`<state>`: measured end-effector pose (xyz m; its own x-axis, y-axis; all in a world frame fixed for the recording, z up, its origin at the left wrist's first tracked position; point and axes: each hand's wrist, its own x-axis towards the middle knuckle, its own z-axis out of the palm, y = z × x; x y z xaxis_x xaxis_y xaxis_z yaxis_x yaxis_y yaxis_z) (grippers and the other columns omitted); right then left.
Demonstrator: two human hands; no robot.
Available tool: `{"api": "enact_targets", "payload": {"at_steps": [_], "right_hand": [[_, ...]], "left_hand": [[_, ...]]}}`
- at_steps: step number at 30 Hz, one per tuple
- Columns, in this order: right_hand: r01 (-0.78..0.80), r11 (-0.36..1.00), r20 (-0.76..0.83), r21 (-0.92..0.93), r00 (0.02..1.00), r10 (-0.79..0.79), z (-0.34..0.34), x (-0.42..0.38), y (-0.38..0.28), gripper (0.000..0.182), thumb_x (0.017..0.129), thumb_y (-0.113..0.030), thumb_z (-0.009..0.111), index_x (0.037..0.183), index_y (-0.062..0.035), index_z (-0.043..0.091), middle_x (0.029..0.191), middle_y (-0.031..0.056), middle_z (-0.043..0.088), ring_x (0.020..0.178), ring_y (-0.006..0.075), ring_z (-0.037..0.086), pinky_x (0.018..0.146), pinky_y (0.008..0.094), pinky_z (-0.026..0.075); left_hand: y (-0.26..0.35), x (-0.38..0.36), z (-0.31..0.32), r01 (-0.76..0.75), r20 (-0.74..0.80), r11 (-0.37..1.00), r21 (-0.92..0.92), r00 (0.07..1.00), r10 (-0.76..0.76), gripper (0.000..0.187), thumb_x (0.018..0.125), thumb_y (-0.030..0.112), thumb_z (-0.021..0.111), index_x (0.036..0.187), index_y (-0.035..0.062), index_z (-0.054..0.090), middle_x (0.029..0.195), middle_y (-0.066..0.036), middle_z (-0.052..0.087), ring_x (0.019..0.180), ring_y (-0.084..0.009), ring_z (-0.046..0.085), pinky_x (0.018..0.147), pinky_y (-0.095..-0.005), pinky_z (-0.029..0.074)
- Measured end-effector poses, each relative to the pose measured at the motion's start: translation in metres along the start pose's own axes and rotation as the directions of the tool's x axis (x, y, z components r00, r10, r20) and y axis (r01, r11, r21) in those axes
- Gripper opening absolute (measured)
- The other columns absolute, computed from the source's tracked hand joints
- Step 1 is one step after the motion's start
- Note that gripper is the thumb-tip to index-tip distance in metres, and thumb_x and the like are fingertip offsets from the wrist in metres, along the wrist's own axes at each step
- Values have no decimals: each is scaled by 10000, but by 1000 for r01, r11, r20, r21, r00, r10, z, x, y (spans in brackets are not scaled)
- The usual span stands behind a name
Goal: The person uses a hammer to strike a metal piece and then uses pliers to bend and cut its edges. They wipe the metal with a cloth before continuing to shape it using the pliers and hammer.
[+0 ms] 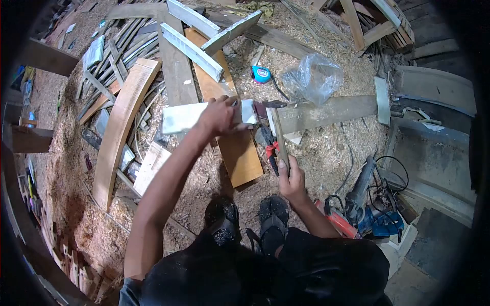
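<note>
My left hand (220, 118) is closed over a white-painted wooden block (179, 118), fingers over its far edge and thumb along the near side. The block lies across an orange-brown board (240, 162). In my right hand (291, 179) is the wooden handle of a hammer (279, 133), fingers wrapped round its lower end. The dark hammer head overlaps the right end of the block in this view. Red-handled pliers (270, 148) lie just left of the handle, partly behind it.
A blue tape measure (261, 74) and a clear plastic bag (315, 77) lie beyond my hands. White-edged wood pieces (191, 51) stand at the back. A curved board (125, 127) and scrap strips are at left. An angle grinder (359, 191) with cables lies at right. Sawdust covers the ground.
</note>
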<state>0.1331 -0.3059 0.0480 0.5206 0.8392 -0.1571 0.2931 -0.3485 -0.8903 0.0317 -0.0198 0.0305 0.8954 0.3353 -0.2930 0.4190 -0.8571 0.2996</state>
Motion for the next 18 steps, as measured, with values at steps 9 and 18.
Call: {"api": "enact_targets", "payload": {"at_steps": [9,18], "right_hand": [[74,995,-10,-70,997,-75,-17,17,-14,531,1010,-128,483,1508,-19,335,745,83,602,658,132,577,631,297,482],[159,974,200,-164,972,-125,-31,17,-47,544,993,-92,485,1508,-7,336,809,122,614,676,162,587,688,318,489]], "left_hand": [[-9,-16,3,-160,-27,977,142,986,166,606,948,442,529,1356,-5,494,1357,-186,571,1276,-319,538,1007,-424,501],[-14,-4,-8,-87,88,985,148,993,74,465,754,353,757,1110,99,598,1032,-101,701,861,-333,704,775,-440,571]]}}
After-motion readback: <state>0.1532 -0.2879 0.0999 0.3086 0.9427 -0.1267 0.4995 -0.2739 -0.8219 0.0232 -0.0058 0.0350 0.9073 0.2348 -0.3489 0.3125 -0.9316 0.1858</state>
